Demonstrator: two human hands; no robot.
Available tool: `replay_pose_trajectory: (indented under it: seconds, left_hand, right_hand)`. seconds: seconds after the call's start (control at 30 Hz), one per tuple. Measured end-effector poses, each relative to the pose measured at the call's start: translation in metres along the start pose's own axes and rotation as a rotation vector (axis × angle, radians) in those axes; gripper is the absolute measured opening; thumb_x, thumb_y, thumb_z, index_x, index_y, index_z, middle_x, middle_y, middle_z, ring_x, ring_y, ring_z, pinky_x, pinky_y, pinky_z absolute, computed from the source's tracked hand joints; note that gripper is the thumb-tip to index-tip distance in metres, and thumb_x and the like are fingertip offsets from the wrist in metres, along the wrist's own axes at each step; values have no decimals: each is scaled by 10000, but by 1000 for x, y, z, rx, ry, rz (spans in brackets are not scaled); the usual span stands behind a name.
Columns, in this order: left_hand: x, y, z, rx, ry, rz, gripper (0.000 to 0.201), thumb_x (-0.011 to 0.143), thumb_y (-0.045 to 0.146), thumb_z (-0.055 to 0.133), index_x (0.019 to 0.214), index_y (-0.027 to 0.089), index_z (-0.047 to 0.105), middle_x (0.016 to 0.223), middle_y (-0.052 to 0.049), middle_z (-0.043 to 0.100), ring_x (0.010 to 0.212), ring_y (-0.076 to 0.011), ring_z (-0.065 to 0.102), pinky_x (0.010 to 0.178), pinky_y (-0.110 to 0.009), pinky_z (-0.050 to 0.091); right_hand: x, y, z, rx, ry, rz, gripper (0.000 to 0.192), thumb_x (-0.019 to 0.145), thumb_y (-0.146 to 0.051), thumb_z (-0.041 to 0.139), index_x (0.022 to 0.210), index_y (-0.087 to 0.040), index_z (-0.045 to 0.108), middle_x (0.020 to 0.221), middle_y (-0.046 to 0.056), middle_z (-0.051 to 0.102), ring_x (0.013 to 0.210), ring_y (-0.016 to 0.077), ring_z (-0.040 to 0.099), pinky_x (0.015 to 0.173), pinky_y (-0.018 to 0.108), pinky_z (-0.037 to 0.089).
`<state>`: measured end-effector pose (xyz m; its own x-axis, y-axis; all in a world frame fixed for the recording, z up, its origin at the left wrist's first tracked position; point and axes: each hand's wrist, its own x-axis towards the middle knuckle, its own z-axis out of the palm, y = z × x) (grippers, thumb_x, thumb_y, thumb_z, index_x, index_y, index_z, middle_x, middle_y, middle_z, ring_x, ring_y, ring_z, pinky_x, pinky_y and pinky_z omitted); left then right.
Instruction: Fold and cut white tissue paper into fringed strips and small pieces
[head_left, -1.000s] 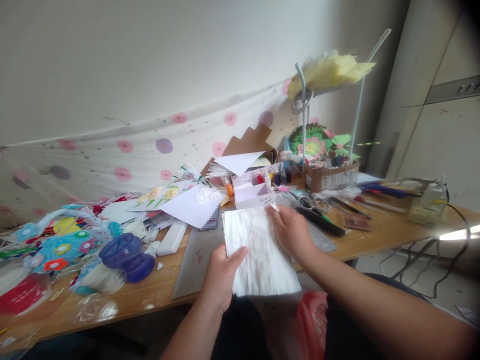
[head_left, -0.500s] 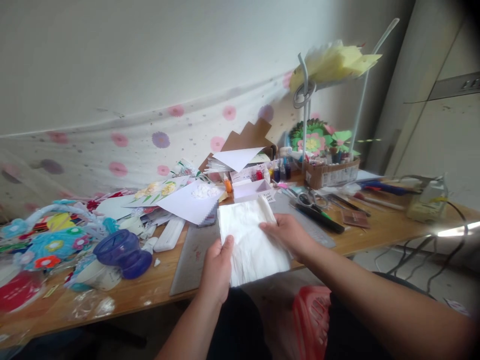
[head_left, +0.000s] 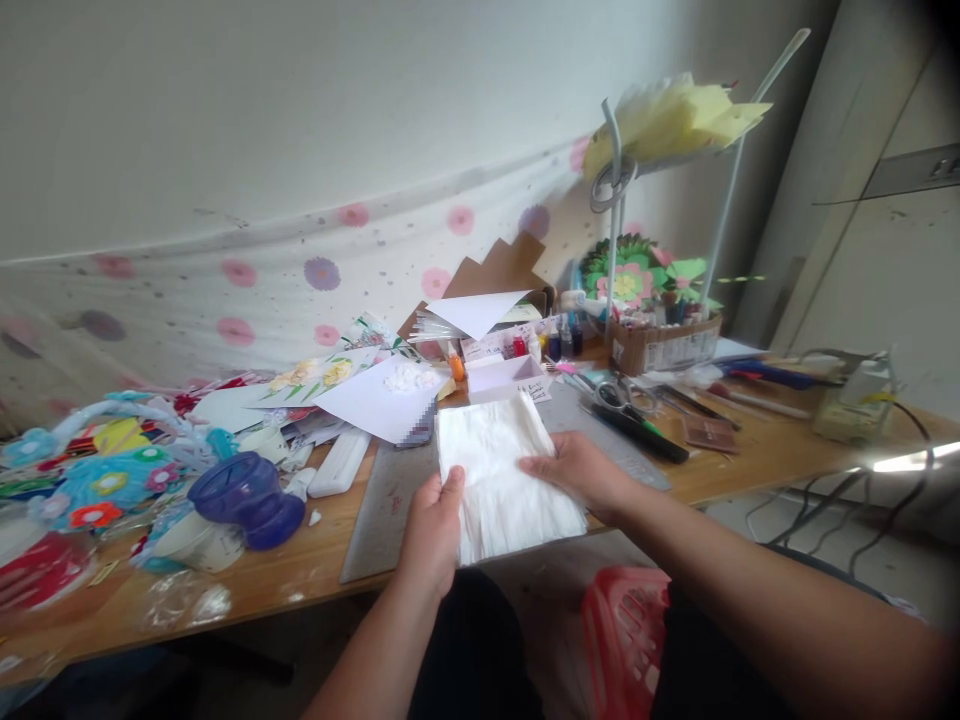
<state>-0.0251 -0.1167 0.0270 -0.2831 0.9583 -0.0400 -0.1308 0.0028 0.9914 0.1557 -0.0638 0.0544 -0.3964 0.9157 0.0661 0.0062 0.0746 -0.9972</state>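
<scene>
Paper (head_left: 491,440), white and creased, held up at front edge of table (head_left: 322,560). Left hand (head_left: 433,525) and right hand (head_left: 585,475) closed on opposite sides, thumbs on top. Visible face uncoloured; work apparently early, layer count unclear.

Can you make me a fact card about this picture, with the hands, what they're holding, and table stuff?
Held thing: creased white sheet; paper or cloth, can't tell
Left hand: gripping its left side, thumb on top
Right hand: gripping its right side, thumb on top
Table, left: purple container
Table, middle: gray mat, orange bottle
Table, right: brown box
</scene>
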Motion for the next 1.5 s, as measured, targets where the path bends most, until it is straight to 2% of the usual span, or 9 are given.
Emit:
replay_pose_trajectory:
  seconds: [0.17, 0.43, 0.63, 0.9, 1.0, 1.07, 1.23, 1.33, 1.5]
  left_hand:
    - [-2, 8, -6, -208, -122, -105, 411, 763, 382, 613, 1117, 177, 574, 1002, -102, 682, 928, -255, 633, 792, -377, 492]
    - [-8, 23, -17, -240, -257, -58, 306, 630, 224, 726, 924, 166, 669, 871, -72, 705, 806, -236, 646, 722, -327, 504]
    - [-10, 24, -19, -305, -349, -49, 168, 617, 313, 711, 707, 180, 664, 657, -37, 668, 552, -179, 603, 495, -279, 473]
    - [-1, 24, -10, -374, -422, -62, 188, 687, 164, 631, 517, 166, 551, 458, 15, 569, 385, -109, 501, 373, -190, 351]
    - [0, 26, -11, -303, -423, -92, 179, 673, 168, 651, 514, 162, 569, 481, 6, 591, 408, -117, 527, 391, -199, 377]
    - [-1, 29, -13, -242, -413, -99, 60, 647, 199, 689, 624, 169, 642, 573, -17, 647, 487, -138, 580, 451, -221, 434]
    - [-1, 33, -14, -209, -468, -119, 449, 625, 261, 726, 1061, 210, 630, 866, -76, 704, 772, -230, 652, 689, -333, 507]
    - [3, 27, -12, -187, -419, -114, 386, 621, 237, 734, 994, 178, 657, 968, -95, 692, 900, -260, 633, 772, -337, 490]
    - [11, 10, -5, -187, -243, -244, 255, 668, 322, 706, 822, 123, 664, 807, -108, 709, 789, -265, 662, 675, -335, 508]
  right_hand:
    - [-1, -1, -7, 195, -142, 84, 290, 641, -410, 705, 721, -134, 663, 676, 45, 690, 576, 175, 628, 567, 305, 503]
    - [-12, -11, -14, 520, -300, 116, 140, 603, -184, 757, 732, -134, 739, 710, 71, 727, 609, 159, 664, 603, 266, 522]
    - [-17, -13, -17, 563, -320, 88, 44, 605, -166, 738, 584, -133, 718, 651, 80, 701, 572, 205, 658, 535, 316, 526]
    - [-19, -13, -21, 520, -323, 20, 105, 629, -126, 700, 524, -127, 698, 594, 39, 641, 547, 162, 611, 495, 258, 481]
    - [-20, -11, -25, 452, -324, 22, 84, 657, -160, 696, 582, -129, 717, 636, 49, 664, 569, 163, 620, 503, 252, 480]
    - [-21, -11, -27, 396, -332, 31, 73, 675, -186, 695, 650, -130, 733, 702, 69, 692, 598, 171, 636, 515, 253, 484]
    - [-24, -16, -29, 381, -280, 96, 166, 688, -241, 696, 826, -159, 738, 815, 78, 721, 682, 181, 659, 629, 284, 498]
    - [-22, -15, -27, 425, -214, 162, 265, 685, -234, 687, 945, -187, 705, 869, 62, 716, 746, 177, 654, 666, 272, 490]
    - [-14, 2, -24, 366, -138, 263, 141, 658, -238, 682, 745, -128, 685, 658, 48, 676, 562, 140, 602, 542, 243, 462]
